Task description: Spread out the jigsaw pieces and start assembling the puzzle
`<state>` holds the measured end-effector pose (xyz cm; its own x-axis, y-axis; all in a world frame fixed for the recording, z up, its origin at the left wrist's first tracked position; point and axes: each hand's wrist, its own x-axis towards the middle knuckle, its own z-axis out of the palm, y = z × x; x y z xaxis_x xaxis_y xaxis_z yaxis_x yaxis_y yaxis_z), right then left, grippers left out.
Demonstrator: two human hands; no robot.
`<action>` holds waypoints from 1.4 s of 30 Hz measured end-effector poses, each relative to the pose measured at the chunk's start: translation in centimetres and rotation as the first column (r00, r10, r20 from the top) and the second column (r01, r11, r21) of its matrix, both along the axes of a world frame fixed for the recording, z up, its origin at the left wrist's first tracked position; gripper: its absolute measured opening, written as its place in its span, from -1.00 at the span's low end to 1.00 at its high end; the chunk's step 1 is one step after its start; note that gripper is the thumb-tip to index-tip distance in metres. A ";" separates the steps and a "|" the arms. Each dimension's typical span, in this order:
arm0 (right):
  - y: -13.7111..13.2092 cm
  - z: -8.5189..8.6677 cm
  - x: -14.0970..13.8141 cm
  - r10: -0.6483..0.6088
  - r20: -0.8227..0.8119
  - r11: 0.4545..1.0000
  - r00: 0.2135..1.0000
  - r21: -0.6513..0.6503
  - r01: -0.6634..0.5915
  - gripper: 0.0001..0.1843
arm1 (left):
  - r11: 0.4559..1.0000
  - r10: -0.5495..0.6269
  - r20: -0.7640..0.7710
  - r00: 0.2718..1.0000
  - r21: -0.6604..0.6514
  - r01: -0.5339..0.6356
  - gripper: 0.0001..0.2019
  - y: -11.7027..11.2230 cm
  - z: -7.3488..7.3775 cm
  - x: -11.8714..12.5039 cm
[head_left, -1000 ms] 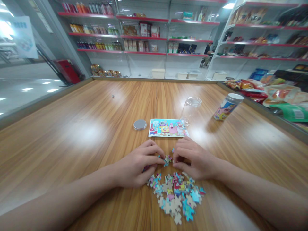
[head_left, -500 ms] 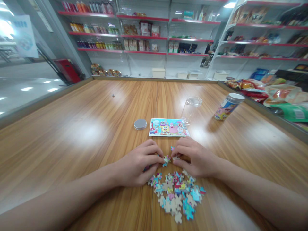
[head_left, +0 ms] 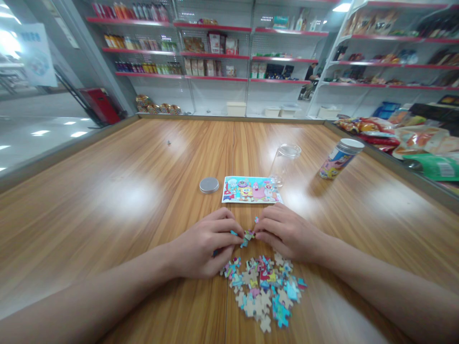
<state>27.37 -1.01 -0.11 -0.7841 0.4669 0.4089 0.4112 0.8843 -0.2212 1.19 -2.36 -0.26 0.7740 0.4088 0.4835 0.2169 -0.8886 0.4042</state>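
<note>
On the wooden table, my left hand and my right hand meet fingertip to fingertip, both pinched on small joined jigsaw pieces held between them. Just in front of my hands lies a loose pile of jigsaw pieces, some face down. Beyond my hands a cartoon picture card lies flat.
A round metal lid sits left of the card. A clear empty jar and a lidded printed tin stand to the right. Snack packets line the table's right edge. Shop shelves fill the background.
My right hand has slid slightly up and left, closing on the pieces between the hands. The left hand has stayed nearly still.
</note>
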 end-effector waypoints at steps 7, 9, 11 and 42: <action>0.5 -0.8 0.3 -0.075 -0.125 0.997 0.989 -0.023 0.073 -0.78 | 0.999 0.044 0.023 0.999 0.009 -0.044 -0.76 0.0 0.0 0.0; 0.5 0.0 0.7 -0.109 -0.133 0.992 0.985 -0.074 0.100 -0.82 | 0.997 0.065 0.030 0.997 0.029 -0.066 -0.74 0.0 0.3 0.0; 0.6 1.5 1.3 -0.105 -0.089 0.978 0.990 -0.188 0.087 -0.87 | 0.998 0.042 0.017 0.999 0.050 -0.042 -0.68 -0.1 0.6 0.0; 2.3 -0.3 2.6 -0.028 -0.357 0.856 0.933 -0.492 -0.162 -0.82 | 0.990 -0.139 -0.142 0.980 -0.050 0.133 -0.64 -0.3 1.6 -0.3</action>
